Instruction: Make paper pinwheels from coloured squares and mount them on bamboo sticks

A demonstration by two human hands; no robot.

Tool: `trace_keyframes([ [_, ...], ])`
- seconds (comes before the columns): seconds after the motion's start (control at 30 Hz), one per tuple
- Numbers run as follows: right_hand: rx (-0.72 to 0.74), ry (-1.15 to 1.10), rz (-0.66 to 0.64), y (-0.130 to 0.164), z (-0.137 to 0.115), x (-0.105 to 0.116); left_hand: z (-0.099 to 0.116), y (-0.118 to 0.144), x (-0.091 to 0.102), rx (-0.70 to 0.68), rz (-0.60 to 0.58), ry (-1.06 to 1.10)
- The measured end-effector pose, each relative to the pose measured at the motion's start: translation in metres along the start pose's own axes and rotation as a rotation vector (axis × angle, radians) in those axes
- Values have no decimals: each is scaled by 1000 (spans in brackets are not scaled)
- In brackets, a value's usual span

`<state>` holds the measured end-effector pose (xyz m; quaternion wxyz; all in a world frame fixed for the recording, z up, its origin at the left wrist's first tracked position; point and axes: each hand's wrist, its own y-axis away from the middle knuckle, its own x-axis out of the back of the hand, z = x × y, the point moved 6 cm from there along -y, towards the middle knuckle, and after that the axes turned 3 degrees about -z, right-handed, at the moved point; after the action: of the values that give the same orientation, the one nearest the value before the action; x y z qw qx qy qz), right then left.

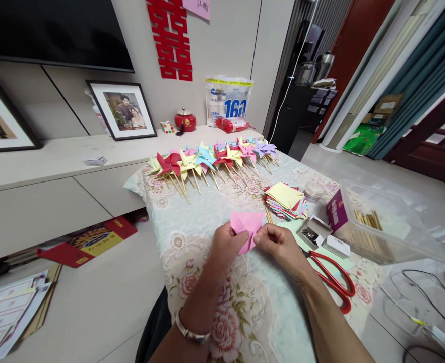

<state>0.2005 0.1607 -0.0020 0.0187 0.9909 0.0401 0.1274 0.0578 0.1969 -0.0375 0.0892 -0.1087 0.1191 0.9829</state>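
A pink paper square (248, 222) is held up over the flowered tablecloth, with slits showing in it and a part curling inward. My left hand (228, 241) grips its left side, thumb on top. At the right edge, my right hand (277, 242) pinches the paper between thumb and fingers. Red-handled scissors (333, 277) lie beside my right wrist, their blades partly hidden. Past my right hand sits a stack of coloured paper squares (286, 199), a yellow one on top. Close by is an open small box (313, 233) of dark metal pins or fasteners.
Rows of finished paper pinwheels on sticks (207, 161) lie along the table's far side. A clear plastic bin (392, 237) with wooden sticks (369, 222) stands at the right. A small white box (337, 246) lies near the scissors. Cables (426, 282) run across the floor.
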Motion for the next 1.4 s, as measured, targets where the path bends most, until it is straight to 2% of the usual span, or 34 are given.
trace_keyframes([
  [0.3, -3, 68, 2, -2, 6, 0, 10, 9, -2, -26, -32, -37],
  [0.77, -20, 137, 41, -2, 8, 2, 5, 6, -2, -42, -46, -104],
  [1.4, -44, 113, 37, -1, 4, 1, 4, 5, -4, -31, -76, -171],
])
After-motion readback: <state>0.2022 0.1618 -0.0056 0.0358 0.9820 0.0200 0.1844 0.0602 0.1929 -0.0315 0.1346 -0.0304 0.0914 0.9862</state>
